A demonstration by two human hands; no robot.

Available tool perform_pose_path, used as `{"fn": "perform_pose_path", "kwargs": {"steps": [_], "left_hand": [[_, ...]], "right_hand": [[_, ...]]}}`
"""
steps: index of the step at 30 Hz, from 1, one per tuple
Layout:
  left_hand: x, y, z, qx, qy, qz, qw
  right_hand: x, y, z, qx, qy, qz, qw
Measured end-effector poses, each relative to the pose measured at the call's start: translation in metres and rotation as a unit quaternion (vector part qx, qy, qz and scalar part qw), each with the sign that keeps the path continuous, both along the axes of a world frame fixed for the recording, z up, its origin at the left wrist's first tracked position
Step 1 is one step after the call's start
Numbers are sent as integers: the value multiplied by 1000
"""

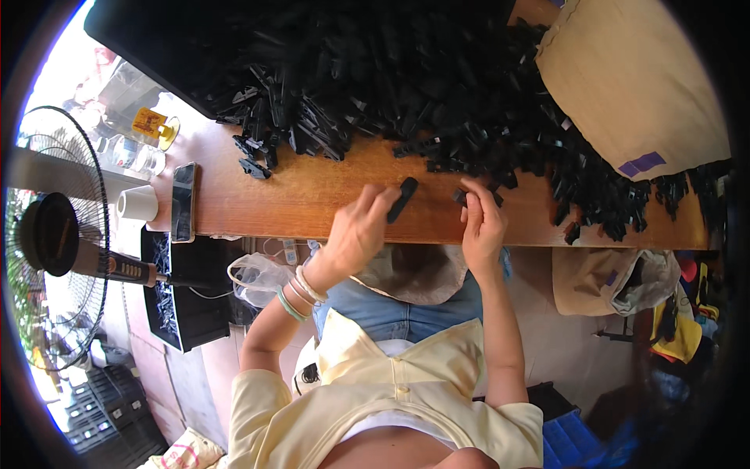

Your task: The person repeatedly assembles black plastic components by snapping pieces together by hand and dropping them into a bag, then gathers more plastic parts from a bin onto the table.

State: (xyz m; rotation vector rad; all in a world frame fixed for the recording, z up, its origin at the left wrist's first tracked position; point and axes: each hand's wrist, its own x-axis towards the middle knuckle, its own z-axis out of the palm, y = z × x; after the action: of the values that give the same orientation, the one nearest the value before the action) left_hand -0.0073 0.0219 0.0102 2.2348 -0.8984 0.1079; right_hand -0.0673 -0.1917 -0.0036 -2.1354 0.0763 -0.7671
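Observation:
Above the table's near edge, my left hand [358, 227] grips a long black plastic piece [403, 200] between thumb and fingers. Pale bracelets circle that wrist. To its right, my right hand [484, 223] pinches a small black part [459, 196], mostly covered by the fingertips. The two hands are apart, with bare wood between them. Just beyond them a large heap of black plastic pieces [344, 117] spreads over the wooden table [312, 195]. Their exact kind cannot be made out.
A phone [183, 202] and a white cup [138, 203] stand at the table's left end, by a fan [51, 234]. A beige sack [625, 86] sits at far right. Below the edge are a black crate [187, 313], a cloth bag [582, 281] and another on my lap [414, 289].

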Motion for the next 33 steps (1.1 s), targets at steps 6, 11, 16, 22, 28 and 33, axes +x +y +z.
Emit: {"fn": "perform_pose_path", "kwargs": {"steps": [6, 11, 16, 22, 28, 33], "left_hand": [[36, -12, 14, 49, -99, -107, 988], [37, -5, 7, -2, 7, -125, 992], [34, -5, 2, -39, 45, -118, 991], [25, -5, -1, -72, 49, -116, 989], [22, -7, -5, -84, 38, -114, 989], [21, -8, -6, -77, 9, -117, 990]], "right_hand": [[-9, 0, -4, 272, 90, 8, 958], [-13, 10, 9, 140, 122, 100, 978], [-10, 2, 4, 64, 91, 127, 986], [-4, 3, 4, -43, 91, 146, 984], [-2, 5, 1, -25, 63, 144, 987], [-9, -5, 11, -36, 75, 134, 987]]}}
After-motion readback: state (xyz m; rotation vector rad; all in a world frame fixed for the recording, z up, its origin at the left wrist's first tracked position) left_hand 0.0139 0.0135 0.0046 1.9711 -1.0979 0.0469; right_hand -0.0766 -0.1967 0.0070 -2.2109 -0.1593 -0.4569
